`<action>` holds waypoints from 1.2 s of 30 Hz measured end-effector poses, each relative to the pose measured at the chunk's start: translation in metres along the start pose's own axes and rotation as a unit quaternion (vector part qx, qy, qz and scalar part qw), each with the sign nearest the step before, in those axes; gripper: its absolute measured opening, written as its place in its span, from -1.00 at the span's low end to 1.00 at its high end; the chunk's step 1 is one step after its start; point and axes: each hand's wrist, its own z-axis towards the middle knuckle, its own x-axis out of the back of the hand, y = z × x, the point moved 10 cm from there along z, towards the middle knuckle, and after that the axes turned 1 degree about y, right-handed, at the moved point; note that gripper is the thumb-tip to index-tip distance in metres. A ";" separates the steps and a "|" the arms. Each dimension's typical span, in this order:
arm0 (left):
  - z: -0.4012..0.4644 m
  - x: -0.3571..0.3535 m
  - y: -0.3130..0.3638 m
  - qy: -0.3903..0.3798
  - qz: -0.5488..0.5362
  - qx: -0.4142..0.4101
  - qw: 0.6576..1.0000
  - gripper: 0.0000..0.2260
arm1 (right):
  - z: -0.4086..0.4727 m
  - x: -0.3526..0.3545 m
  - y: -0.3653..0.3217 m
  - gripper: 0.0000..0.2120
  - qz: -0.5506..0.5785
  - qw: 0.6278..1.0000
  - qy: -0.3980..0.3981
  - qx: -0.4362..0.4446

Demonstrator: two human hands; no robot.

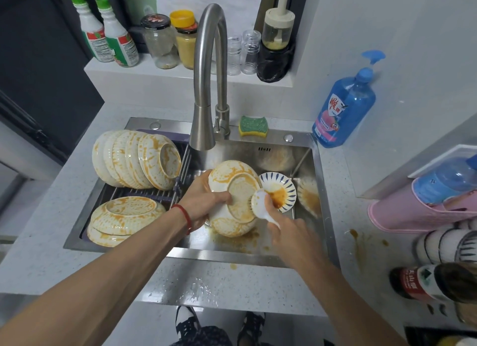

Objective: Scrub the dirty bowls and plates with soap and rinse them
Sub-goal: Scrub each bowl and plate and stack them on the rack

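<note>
Here, your right hand (286, 229) curls round the handle of the brush (259, 202), its bristles against the foot of the bowl (232, 198). Your left hand (204, 198) grips that bowl at its rim, thumb across the underside, tilting it over the sink (273, 152), likely so the base faces the brush. Beyond sit a stained plate (278, 192), stacked dirty bowls (134, 162) on the rack, and the dry tap (206, 87).

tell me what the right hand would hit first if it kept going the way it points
Probably the blue-and-white patterned plate smeared with orange sauce, just beyond the right hand and its white scrub brush; depth is unclear.
</note>
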 end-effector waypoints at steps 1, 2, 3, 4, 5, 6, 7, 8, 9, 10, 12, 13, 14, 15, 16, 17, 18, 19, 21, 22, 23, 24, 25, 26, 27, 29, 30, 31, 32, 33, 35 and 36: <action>0.001 -0.003 0.003 -0.012 0.033 -0.008 0.999 -0.45 | 0.006 0.008 0.006 -0.34 0.029 0.999 0.016 -0.019; 0.002 -0.009 0.007 -0.029 0.073 -0.019 0.997 -0.47 | 0.011 0.016 0.009 -0.30 0.073 0.996 0.037 -0.032; 0.001 -0.016 0.014 -0.054 0.121 -0.034 0.991 -0.51 | 0.017 0.022 0.009 -0.22 0.118 0.991 0.056 -0.037; 0.000 -0.026 0.021 -0.085 0.175 -0.052 0.979 -0.53 | 0.024 0.029 0.006 -0.12 0.153 0.985 0.070 -0.026; -0.003 -0.036 0.029 -0.115 0.230 -0.070 0.964 -0.54 | 0.031 0.034 0.000 -0.02 0.174 0.982 0.078 -0.007; -0.007 -0.045 0.035 -0.140 0.280 -0.088 0.946 -0.55 | 0.035 0.038 -0.006 0.07 0.195 0.977 0.082 0.013; -0.009 -0.052 0.042 -0.156 0.317 -0.107 0.929 -0.58 | 0.038 0.043 -0.011 0.13 0.214 0.973 0.082 0.026; -0.011 -0.055 0.049 -0.161 0.335 -0.124 0.920 -0.62 | 0.039 0.045 -0.011 0.15 0.238 0.968 0.080 0.027; -0.012 -0.054 0.057 -0.157 0.334 -0.139 0.919 -0.67 | 0.039 0.048 -0.010 0.16 0.256 0.963 0.083 0.022; -0.013 -0.050 0.063 -0.148 0.318 -0.148 0.925 -0.70 | 0.037 0.050 -0.006 0.14 0.275 0.957 0.091 0.012; -0.018 -0.038 0.068 -0.133 0.262 -0.147 0.945 -0.71 | 0.032 0.055 0.003 0.04 0.315 0.941 0.124 -0.007; -0.020 -0.028 0.065 -0.125 0.229 -0.137 0.955 -0.70 | 0.029 0.054 0.008 -0.05 0.335 0.932 0.139 -0.017; -0.024 -0.021 0.060 -0.118 0.196 -0.125 0.965 -0.67 | 0.026 0.051 0.012 -0.14 0.365 0.919 0.146 -0.036; -0.026 -0.014 0.053 -0.109 0.166 -0.116 0.973 -0.62 | 0.025 0.045 0.018 -0.22 0.392 0.906 0.146 -0.062; -0.028 -0.010 0.045 -0.094 0.145 -0.106 0.979 -0.57 | 0.026 0.039 0.022 -0.27 0.419 0.893 0.146 -0.079; -0.029 -0.007 0.035 -0.076 0.131 -0.095 0.984 -0.52 | 0.025 0.036 0.022 -0.28 0.429 0.888 0.142 -0.088; -0.031 -0.006 0.028 -0.057 0.122 -0.090 0.987 -0.50 | 0.024 0.033 0.022 -0.23 0.424 0.890 0.141 -0.091; -0.030 -0.005 0.023 -0.036 0.121 -0.089 0.988 -0.51 | 0.025 0.032 0.020 -0.14 0.385 0.908 0.134 -0.093; -0.027 -0.002 0.019 -0.003 0.143 -0.094 0.985 -0.53 | 0.027 0.034 0.014 -0.15 0.273 0.952 0.116 -0.082; -0.026 -0.001 0.020 0.008 0.166 -0.100 0.981 -0.53 | 0.028 0.036 0.015 -0.28 0.218 0.966 0.113 -0.080; -0.024 -0.001 0.023 0.016 0.190 -0.106 0.976 -0.51 | 0.030 0.038 0.016 -0.39 0.181 0.975 0.107 -0.076; -0.023 -0.001 0.025 0.022 0.210 -0.108 0.972 -0.50 | 0.030 0.039 0.012 -0.45 0.155 0.981 0.095 -0.066; -0.022 -0.002 0.026 0.029 0.230 -0.108 0.967 -0.50 | 0.027 0.038 0.003 -0.45 0.131 0.987 0.079 -0.049; -0.022 -0.002 0.027 0.040 0.255 -0.110 0.960 -0.50 | 0.023 0.037 -0.012 -0.44 0.113 0.991 0.064 -0.016; -0.022 -0.001 0.030 0.057 0.284 -0.111 0.951 -0.50 | 0.017 0.033 -0.029 -0.43 0.104 0.993 0.049 0.022; -0.025 0.003 0.033 0.088 0.321 -0.108 0.937 -0.53 | 0.009 0.030 -0.055 -0.40 0.065 0.995 0.032 0.072; -0.026 0.003 0.035 0.093 0.323 -0.107 0.936 -0.54 | 0.013 0.032 -0.054 -0.39 0.040 0.996 0.037 0.067; -0.027 0.003 0.035 0.095 0.323 -0.104 0.936 -0.54 | 0.019 0.039 -0.047 -0.38 0.031 0.998 0.047 0.042; -0.028 0.002 0.036 0.097 0.325 -0.104 0.935 -0.55 | 0.022 0.044 -0.041 -0.36 0.028 0.998 0.055 0.022; -0.029 0.003 0.038 0.103 0.326 -0.107 0.934 -0.57 | 0.021 0.046 -0.044 -0.35 0.031 0.998 0.054 0.020; -0.029 0.005 0.042 0.111 0.329 -0.124 0.930 -0.62 | 0.005 0.033 -0.068 -0.34 0.047 0.997 0.024 0.061; -0.029 0.006 0.043 0.111 0.328 -0.130 0.929 -0.65 | -0.004 0.025 -0.079 -0.33 0.047 0.996 0.012 0.078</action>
